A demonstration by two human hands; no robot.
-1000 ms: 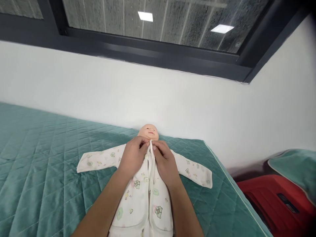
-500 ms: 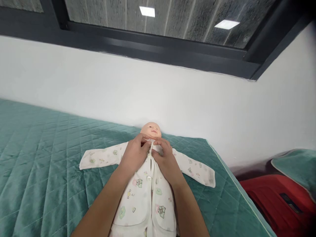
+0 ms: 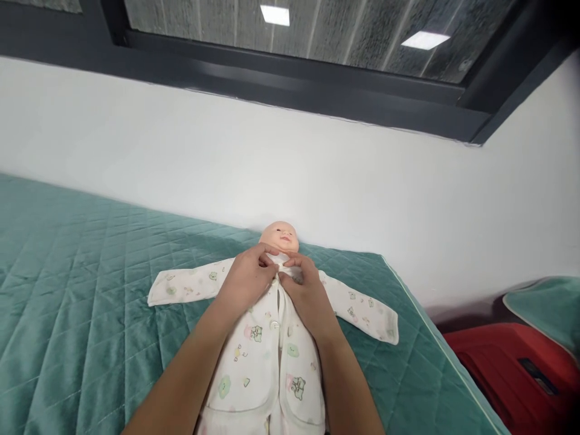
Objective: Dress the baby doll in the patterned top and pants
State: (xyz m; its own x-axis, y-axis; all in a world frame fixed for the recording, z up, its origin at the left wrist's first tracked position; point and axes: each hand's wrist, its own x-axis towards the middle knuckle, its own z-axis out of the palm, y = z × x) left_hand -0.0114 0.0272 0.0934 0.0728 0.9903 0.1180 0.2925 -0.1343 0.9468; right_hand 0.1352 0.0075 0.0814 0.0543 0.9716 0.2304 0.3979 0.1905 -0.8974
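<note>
A doll [image 3: 280, 234] lies on its back, its bald head near the wall. It wears a white patterned jacket [image 3: 254, 362] with both sleeves spread out sideways. At the collar, my left hand [image 3: 247, 275] pinches the jacket's left-hand front edge. My right hand [image 3: 306, 284] pinches the opposite edge just beside it, the fingertips of both hands nearly meeting below the doll's chin. Lower down, a round button [image 3: 274, 325] shows on the front, and the two front panels lie slightly apart there.
A green quilted cover [image 3: 104, 260] lies under the doll, its piped edge running down the right. Behind is a white wall [image 3: 226, 157] below a dark window frame [image 3: 290, 84]. A red case [image 3: 507, 362] stands at the lower right, beside green fabric [image 3: 548, 308].
The view has shifted slightly. Both hands stay at the collar, with the fingertips a little changed in position and more of the neckline showing between them.
</note>
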